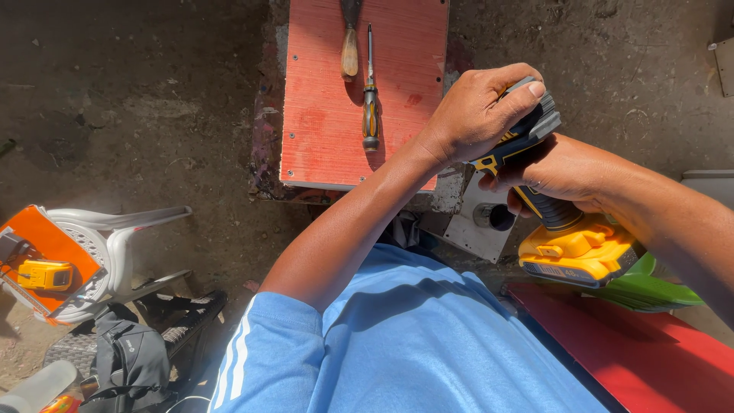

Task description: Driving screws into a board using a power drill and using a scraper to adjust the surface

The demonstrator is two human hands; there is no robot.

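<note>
Head view, looking straight down over a light-blue shirt [413, 336].

Both hands are on one tool: a yellow-and-black cordless drill with a yellow battery block at its foot [569, 248]. The left hand [478, 111] is curled over the drill's dark grey head end, fingers wrapped across the top and closed firmly on it. The right hand [562, 172] is closed around the black ribbed handle just below, between the head and the battery. So the drill sits inside both grips at once, with the two hands touching or nearly so.

Long axis of the drill: from the left-hand grip at the head it runs down and to the right through the right-hand grip to the battery, which lies toward the body. The working tip is hidden under the left hand; cannot tell what it bears on.

Directly beneath the grips: a pale grey flat plate with a dark round hole [485, 222]. It is closer to the right hand.

Away from the grips, farther from the body: a red-painted rectangular board [321, 115], and on it a yellow-and-black-handled screwdriver [370, 107] beside a wooden-handled tool [349, 50], both lying lengthwise, well apart from either hand; the left hand is the nearer.

Left forearm crosses the body diagonally; right forearm enters from the right edge.
</note>
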